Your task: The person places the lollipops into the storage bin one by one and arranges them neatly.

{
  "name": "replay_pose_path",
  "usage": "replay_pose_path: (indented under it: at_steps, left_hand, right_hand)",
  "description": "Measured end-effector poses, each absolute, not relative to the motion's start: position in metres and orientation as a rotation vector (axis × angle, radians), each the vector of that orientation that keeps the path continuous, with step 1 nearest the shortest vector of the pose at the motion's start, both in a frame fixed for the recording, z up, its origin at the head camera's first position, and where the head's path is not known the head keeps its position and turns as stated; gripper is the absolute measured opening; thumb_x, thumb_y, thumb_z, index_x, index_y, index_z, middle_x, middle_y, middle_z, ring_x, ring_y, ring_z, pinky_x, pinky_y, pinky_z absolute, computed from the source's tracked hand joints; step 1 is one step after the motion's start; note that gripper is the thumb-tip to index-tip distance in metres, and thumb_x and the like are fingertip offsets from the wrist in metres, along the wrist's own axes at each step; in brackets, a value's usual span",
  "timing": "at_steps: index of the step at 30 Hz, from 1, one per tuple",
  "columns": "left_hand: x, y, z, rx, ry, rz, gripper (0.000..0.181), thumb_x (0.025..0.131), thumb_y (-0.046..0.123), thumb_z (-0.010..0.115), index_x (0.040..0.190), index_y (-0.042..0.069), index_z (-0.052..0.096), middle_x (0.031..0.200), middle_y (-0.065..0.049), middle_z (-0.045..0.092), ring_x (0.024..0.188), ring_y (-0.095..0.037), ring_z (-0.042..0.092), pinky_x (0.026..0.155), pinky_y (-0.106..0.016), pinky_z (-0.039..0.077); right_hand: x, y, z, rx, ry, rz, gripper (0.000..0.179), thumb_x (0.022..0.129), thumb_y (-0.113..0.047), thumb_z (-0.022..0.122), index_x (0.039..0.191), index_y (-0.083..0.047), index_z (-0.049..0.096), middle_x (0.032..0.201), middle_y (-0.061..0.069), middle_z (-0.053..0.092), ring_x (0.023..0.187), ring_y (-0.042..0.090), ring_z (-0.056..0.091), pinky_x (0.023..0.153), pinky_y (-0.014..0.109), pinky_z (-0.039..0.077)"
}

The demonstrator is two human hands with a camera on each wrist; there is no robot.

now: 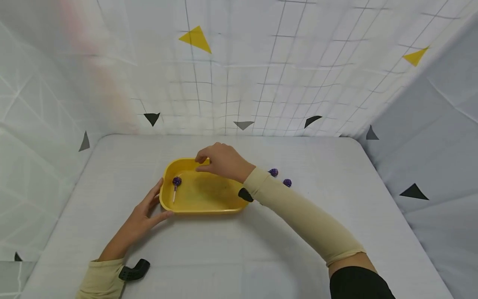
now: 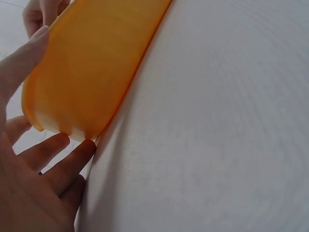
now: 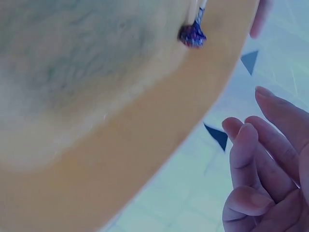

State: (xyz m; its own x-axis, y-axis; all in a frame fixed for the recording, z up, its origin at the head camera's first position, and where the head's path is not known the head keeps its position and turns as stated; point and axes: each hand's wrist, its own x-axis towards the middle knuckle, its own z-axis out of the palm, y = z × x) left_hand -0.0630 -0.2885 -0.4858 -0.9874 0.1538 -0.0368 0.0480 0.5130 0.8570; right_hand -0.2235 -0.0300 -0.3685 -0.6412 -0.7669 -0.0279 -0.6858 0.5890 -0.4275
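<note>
A yellow tray (image 1: pixel 209 211) stands on the white table. Inside its left end lies a purple-wrapped lollipop (image 1: pixel 177 181), its white stick pointing towards the front; the right wrist view also catches this lollipop (image 3: pixel 192 36). My left hand (image 1: pixel 143 216) touches the tray's left end, fingers spread along the end wall and thumb at the front corner. Over the tray's back rim hovers my right hand (image 1: pixel 225 161), with its thumb and loosely bent fingers apart and nothing between them. Two more purple lollipops, one (image 1: pixel 274 172) behind the other (image 1: pixel 287 182), are partly hidden by my right forearm.
White cloth walls enclose the table (image 1: pixel 317 153) at the back and sides. Yellow, grey and black triangles mark them, such as a yellow triangle (image 1: pixel 197 39) on the back wall. A black strap-like device (image 1: pixel 135 270) sits at my left wrist.
</note>
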Motion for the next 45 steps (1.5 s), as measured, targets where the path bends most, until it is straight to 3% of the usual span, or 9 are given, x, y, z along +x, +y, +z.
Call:
replay_pose_path:
  at_steps: [9,13,16,18,33,37,41,42,45]
  left_hand:
    - [-0.064,-0.289,-0.487,0.193,2.669,1.472,0.101,0.095,0.03,0.077,0.165,0.044,0.005,0.175,-0.003,0.014,0.151,-0.045,0.036,0.121,-0.062,0.03]
    - [-0.064,-0.29,-0.486,0.202,2.675,1.471,0.1,0.095,0.03,0.076,0.165,0.044,0.006,0.175,-0.003,0.015,0.152,-0.044,0.036,0.126,-0.026,0.034]
    - [-0.064,-0.29,-0.487,0.216,2.671,1.486,0.1,0.096,0.029,0.076,0.165,0.043,0.006,0.175,-0.004,0.014,0.152,-0.045,0.036,0.111,0.002,0.026]
    - [-0.063,-0.29,-0.487,0.224,2.672,1.495,0.1,0.096,0.028,0.076,0.165,0.042,0.006,0.175,-0.006,0.015,0.151,-0.046,0.036,0.105,0.008,0.022]
    - [-0.063,-0.29,-0.487,0.233,2.677,1.492,0.101,0.095,0.026,0.077,0.165,0.042,0.006,0.174,-0.005,0.015,0.15,-0.046,0.037,0.105,0.007,0.022]
    - [-0.062,-0.29,-0.485,0.221,2.684,1.47,0.101,0.095,0.026,0.077,0.165,0.043,0.006,0.174,-0.005,0.015,0.15,-0.046,0.037,0.124,-0.021,0.033]
    - [-0.063,-0.289,-0.485,0.212,2.685,1.457,0.101,0.095,0.026,0.076,0.165,0.043,0.005,0.175,-0.006,0.015,0.15,-0.047,0.037,0.12,-0.059,0.032]
    - [-0.063,-0.289,-0.485,0.212,2.686,1.456,0.101,0.095,0.026,0.076,0.165,0.043,0.005,0.175,-0.006,0.015,0.15,-0.047,0.037,0.12,-0.06,0.032]
    - [-0.063,-0.289,-0.486,0.211,2.678,1.463,0.101,0.096,0.027,0.076,0.165,0.043,0.005,0.175,-0.006,0.014,0.15,-0.048,0.036,0.126,-0.027,0.034]
  right_hand:
    - [-0.221,0.032,-0.357,-1.112,2.702,-0.649,0.027,0.095,-0.033,0.076,0.117,-0.017,0.079,0.11,-0.002,0.079,0.077,0.01,0.069,0.068,0.025,0.059]
    - [-0.221,0.063,-0.358,-1.019,2.738,-0.673,0.029,0.095,-0.035,0.076,0.118,-0.017,0.078,0.113,0.0,0.079,0.076,0.011,0.066,0.065,0.025,0.058]
    - [-0.221,0.084,-0.361,-0.973,2.769,-0.684,0.029,0.095,-0.035,0.076,0.119,-0.018,0.078,0.115,0.0,0.078,0.08,0.013,0.067,0.065,0.025,0.059]
    - [-0.22,0.098,-0.362,-0.942,2.784,-0.701,0.028,0.096,-0.034,0.076,0.119,-0.018,0.078,0.116,-0.001,0.078,0.082,0.013,0.066,0.065,0.026,0.059]
    - [-0.209,0.177,-0.401,-0.68,2.86,-0.64,0.036,0.092,-0.03,0.08,0.123,-0.012,0.076,0.116,0.008,0.078,0.081,0.016,0.065,0.063,0.028,0.056]
    - [-0.208,0.193,-0.416,-0.648,2.892,-0.601,0.036,0.091,-0.031,0.08,0.122,-0.012,0.077,0.116,0.008,0.078,0.08,0.016,0.067,0.064,0.029,0.056]
    - [-0.21,0.208,-0.431,-0.597,2.9,-0.576,0.034,0.092,-0.031,0.08,0.121,-0.013,0.077,0.116,0.008,0.079,0.078,0.015,0.064,0.063,0.029,0.053]
    - [-0.21,0.211,-0.434,-0.584,2.897,-0.57,0.034,0.092,-0.031,0.079,0.121,-0.014,0.077,0.116,0.008,0.079,0.078,0.014,0.063,0.063,0.029,0.052]
    - [-0.21,0.219,-0.443,-0.562,2.883,-0.579,0.032,0.093,-0.03,0.079,0.121,-0.015,0.078,0.116,0.007,0.079,0.078,0.014,0.062,0.064,0.028,0.05]
